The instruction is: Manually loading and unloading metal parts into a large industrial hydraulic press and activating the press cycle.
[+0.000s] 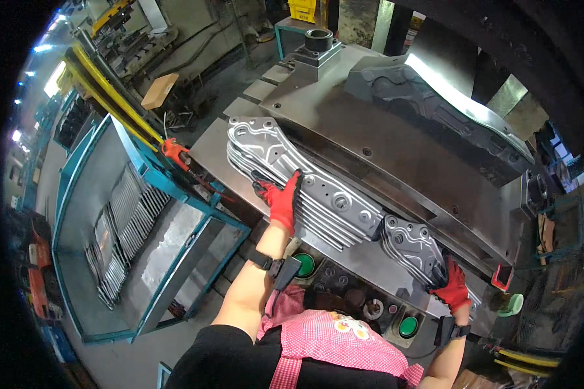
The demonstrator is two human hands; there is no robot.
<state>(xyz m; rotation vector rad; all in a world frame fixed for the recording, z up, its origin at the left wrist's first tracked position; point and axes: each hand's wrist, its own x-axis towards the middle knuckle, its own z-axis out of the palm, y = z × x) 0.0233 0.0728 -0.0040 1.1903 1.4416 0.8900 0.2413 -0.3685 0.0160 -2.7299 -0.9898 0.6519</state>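
My left hand (280, 197), in a red glove with dark fingertips, grips the near side of a long stack of stamped metal parts (331, 194). Its thumb lies on the top part, and its fingers, set apart from the thumb, rest on the layered edges. The silvery parts have holes and raised ribs, and their edges fan out toward me. Just right of them is a second, shorter stack of stamped parts (414, 245). My right hand (454, 288), gloved alike, closes round its right end; some fingertips are hidden there.
Both stacks lie on a steel press bed (383, 285), before a large die block (396, 152). Left stands a blue-framed metal bin (194, 240) holding more ribbed parts (123, 227). Green buttons (303, 265) sit on a control panel near my apron. A yellow bar (113, 94) rises at left.
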